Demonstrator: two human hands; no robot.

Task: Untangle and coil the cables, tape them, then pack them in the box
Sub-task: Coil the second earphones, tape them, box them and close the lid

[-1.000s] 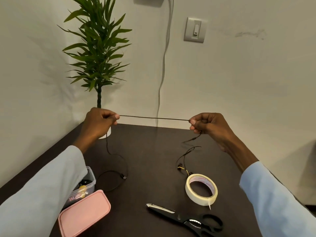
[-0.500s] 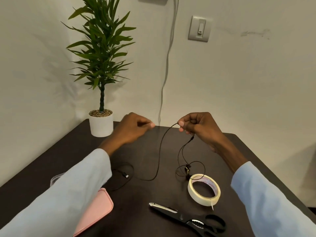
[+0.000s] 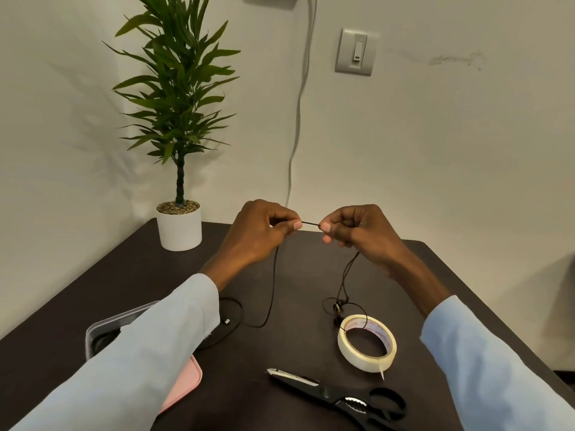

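— What's over on the far left, under that sleeve?

— A clear plastic box [image 3: 102, 326], mostly covered by the left forearm. Something dark lies in it, but I can't tell what from here. Its pink lid [image 3: 183, 390] lies just nearer than the box, also half under the sleeve. Beyond the left hand, against the wall, stands a potted plant [image 3: 178, 119] in a white pot.

— And the hands?

— Both are raised above the dark table [image 3: 93, 284], close together but not touching. The left hand [image 3: 258, 233] pinches the thin black cable [image 3: 272, 293] between thumb and curled fingers. The right hand [image 3: 357, 233] pinches the same cable the same way. A short stretch runs taut and level between the two thumbs.

— Where does the rest of it go?

— Below the left hand it hangs down to the table, curves back toward the left sleeve and ends in a loop with a small plug. Below the right hand two strands drop to a little tangle of loops and earbuds on the table.

— Anything by that tangle?

— A roll of masking tape [image 3: 367, 343] lies flat below the right hand, and one loop of cable touches its rim. Nearer than the tape, black scissors [image 3: 339, 396] lie closed on the table, blades pointing toward the left arm.
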